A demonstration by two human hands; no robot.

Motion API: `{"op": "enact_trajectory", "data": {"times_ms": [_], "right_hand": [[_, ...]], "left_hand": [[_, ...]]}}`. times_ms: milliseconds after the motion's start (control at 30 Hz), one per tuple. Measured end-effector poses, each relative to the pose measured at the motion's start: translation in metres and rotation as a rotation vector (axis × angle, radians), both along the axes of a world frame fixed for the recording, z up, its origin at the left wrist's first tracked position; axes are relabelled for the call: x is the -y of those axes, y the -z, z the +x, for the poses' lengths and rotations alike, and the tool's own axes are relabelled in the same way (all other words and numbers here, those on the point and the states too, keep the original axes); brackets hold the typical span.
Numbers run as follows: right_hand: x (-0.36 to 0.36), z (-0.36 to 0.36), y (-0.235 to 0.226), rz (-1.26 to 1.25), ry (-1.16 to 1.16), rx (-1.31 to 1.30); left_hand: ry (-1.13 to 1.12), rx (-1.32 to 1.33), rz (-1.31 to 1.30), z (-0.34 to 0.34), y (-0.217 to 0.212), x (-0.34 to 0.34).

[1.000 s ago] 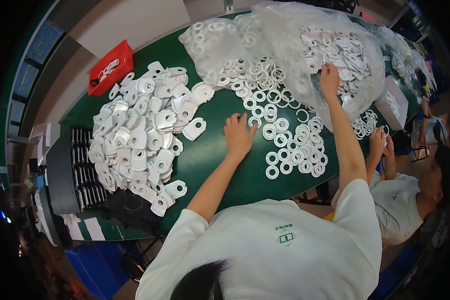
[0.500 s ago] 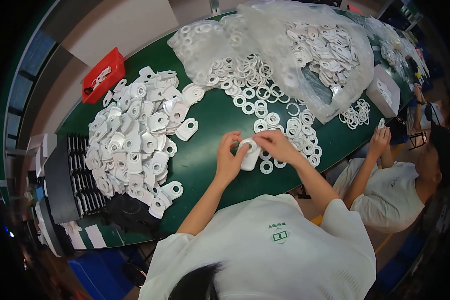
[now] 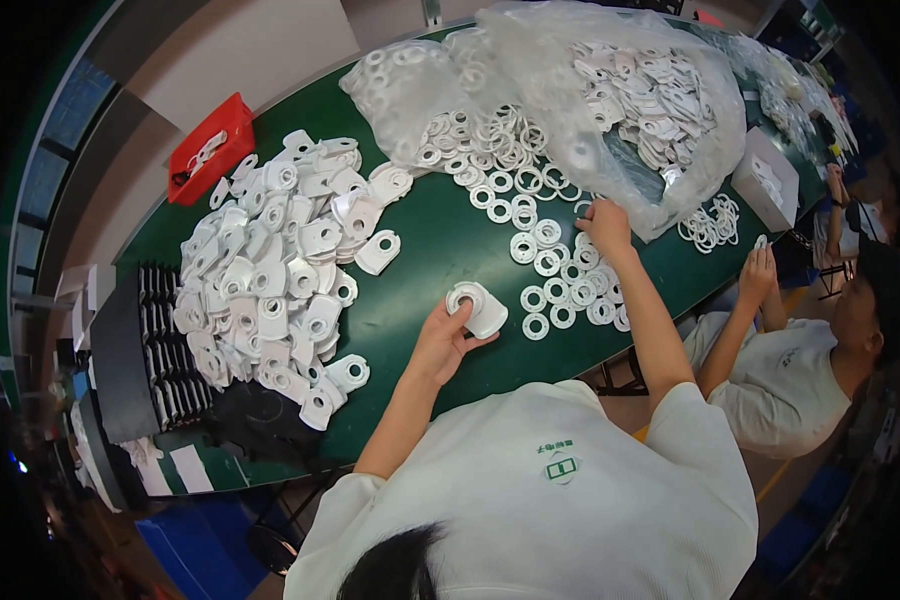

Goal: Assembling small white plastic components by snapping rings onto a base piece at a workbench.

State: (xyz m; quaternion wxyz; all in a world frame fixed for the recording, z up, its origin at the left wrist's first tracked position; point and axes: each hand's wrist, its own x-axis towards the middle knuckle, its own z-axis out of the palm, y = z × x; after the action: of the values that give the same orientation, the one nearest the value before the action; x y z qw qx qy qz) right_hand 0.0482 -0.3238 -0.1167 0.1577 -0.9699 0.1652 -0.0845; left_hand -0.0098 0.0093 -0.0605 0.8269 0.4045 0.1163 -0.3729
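Note:
My left hand [image 3: 440, 340] is closed around a white plastic housing [image 3: 486, 318] with a rounded end and a ring-shaped opening, held just above the green table. The thumb presses by the opening. Farther right, my right hand [image 3: 607, 228] reaches over the scattered white rings [image 3: 547, 262], fingertips pinched at the edge of a white ring [image 3: 581, 207]. The hand covers part of that ring, and whether it is lifted cannot be seen. Left of my hands rises a large heap of similar white housings [image 3: 270, 260].
Clear plastic bags [image 3: 540, 70] with white parts lie at the back. A red bin [image 3: 212, 150] stands far left, above a black slotted rack [image 3: 160, 345]. A white box [image 3: 767, 180] stands right, near thin rings [image 3: 710, 224]. A co-worker [image 3: 770, 370] sits at the right.
My right hand has left the housing and moved right and away to the rings. My left hand keeps the housing, now lower and turned, its flat end pointing right.

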Motion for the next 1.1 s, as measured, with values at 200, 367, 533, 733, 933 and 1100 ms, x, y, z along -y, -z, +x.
{"op": "enact_trajectory", "data": {"times_ms": [200,367,533,733,933,1100], "right_hand": [[-0.017,0.003,-0.017,0.012,-0.112,0.079],[-0.079,-0.01,-0.089,0.412,-0.196,0.353],[-0.132,-0.028,-0.117,1.207,-0.443,0.113],[-0.14,-0.027,-0.108,1.199,-0.419,0.086],[-0.142,-0.027,-0.103,1.19,-0.4,0.081],[-0.144,-0.03,-0.101,1.158,-0.419,0.054]], "left_hand": [[0.008,0.25,0.123,0.012,0.004,-0.005],[0.03,0.301,0.176,0.021,-0.016,-0.004],[-0.013,0.341,0.171,0.02,-0.025,0.01],[0.12,0.308,0.165,0.023,-0.042,0.006],[0.102,0.551,0.356,0.019,-0.037,0.007],[0.12,0.309,0.121,0.021,-0.043,0.002]]}}
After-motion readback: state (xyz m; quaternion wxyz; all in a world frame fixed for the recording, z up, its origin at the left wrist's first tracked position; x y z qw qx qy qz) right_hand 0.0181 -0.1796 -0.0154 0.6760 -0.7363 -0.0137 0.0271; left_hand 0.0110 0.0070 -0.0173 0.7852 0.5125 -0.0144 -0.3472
